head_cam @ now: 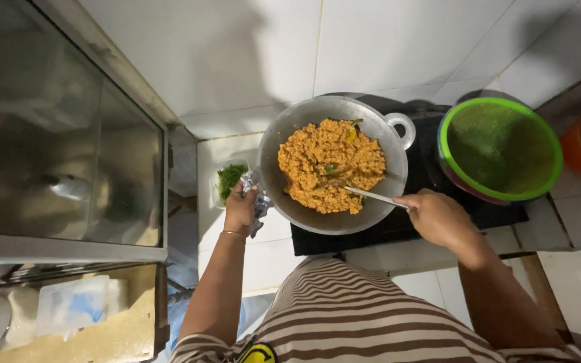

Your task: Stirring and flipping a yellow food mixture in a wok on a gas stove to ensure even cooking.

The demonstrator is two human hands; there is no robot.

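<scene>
The right hand (438,216) is closed around the end of a slim metal spoon (370,195), whose tip is buried in the orange-brown rice (331,165). The left hand (240,210) is wrapped around a crumpled cloth (259,200) pressed against the left rim of the wok (284,134), where a handle is probably covered, though that cannot be seen.

The wok is seated on a black stove (432,168) on the white tiled tabletop (270,255), near the wall. It is judged to be rigid, fairly heavy with its load, and hot, so it is best gripped through the cloth at the rim or by the loop handle (401,128) on the far side. The spoon is thin, stiff and light, and is best held well back from the food. The rice is loose and easily spilled.

Just beyond the left hand a small tub of chopped greens (228,178) is set. To the right of the stove a green-rimmed mesh cover (502,148) is placed.
</scene>
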